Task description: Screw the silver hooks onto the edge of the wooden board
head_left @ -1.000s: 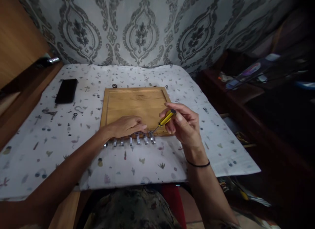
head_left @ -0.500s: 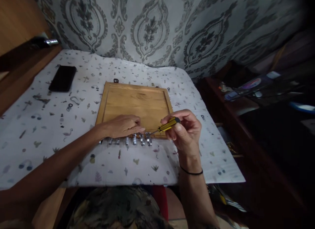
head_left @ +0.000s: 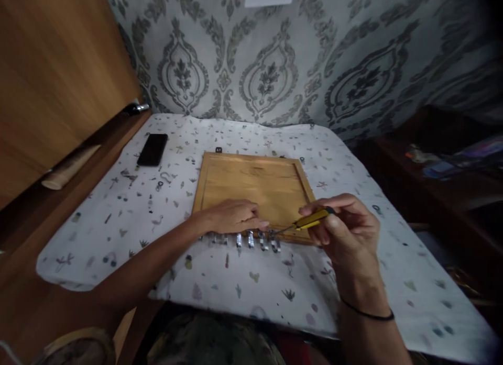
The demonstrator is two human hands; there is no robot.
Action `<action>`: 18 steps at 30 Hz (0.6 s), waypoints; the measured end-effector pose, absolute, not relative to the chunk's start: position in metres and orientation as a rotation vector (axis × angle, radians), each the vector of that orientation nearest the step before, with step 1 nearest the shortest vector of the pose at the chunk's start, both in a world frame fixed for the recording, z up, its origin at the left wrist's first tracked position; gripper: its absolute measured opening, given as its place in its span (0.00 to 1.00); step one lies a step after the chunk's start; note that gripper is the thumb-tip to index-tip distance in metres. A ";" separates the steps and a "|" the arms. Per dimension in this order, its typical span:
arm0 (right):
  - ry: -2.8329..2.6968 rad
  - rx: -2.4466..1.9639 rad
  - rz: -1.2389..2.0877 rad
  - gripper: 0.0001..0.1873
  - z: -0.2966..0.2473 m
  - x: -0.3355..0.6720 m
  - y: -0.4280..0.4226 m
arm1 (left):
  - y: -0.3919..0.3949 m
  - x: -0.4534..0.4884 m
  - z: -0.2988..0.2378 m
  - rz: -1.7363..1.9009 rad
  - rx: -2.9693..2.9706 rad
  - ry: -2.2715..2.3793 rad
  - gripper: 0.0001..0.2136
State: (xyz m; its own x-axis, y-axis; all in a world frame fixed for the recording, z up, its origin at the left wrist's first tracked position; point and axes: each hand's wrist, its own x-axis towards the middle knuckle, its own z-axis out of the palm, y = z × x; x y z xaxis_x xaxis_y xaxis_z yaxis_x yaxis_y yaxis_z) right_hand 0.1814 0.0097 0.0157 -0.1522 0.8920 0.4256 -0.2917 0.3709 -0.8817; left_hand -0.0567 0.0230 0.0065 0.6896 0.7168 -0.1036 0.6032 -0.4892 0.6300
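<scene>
A light-brown wooden board with a raised frame lies on the table. Along its front edge sits a row of several shiny metal clips. My left hand rests on the board's front part, fingers partly bent and thumb stretched toward the clips at the right end. It steadies the board without anything visible in it. My right hand grips a yellow-and-black screwdriver by its handle. The screwdriver slants down to the left, its tip at the rightmost clip. Whether the tip sits in a screw is too small to tell.
A black phone lies at the back left of the patterned white tablecloth. Small dark fittings show by the board's back edge. A wooden cabinet stands at left, a dark shelf with bottles at right.
The view has swung left and up, so everything sits further right and lower. The hands, screwdriver and board keep nearly the same places relative to each other.
</scene>
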 end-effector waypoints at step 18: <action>-1.357 -0.553 1.150 0.10 0.013 0.179 0.009 | 0.023 -0.058 -0.001 0.283 2.240 0.969 0.22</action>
State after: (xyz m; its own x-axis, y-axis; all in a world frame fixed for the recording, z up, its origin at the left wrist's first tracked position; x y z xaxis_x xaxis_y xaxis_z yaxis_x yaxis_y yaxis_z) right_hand 0.1791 0.0091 0.0131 -0.1744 0.8698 0.4615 -0.3125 0.3955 -0.8636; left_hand -0.0576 0.0234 -0.0008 0.7006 0.7108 -0.0632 0.5651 -0.4985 0.6573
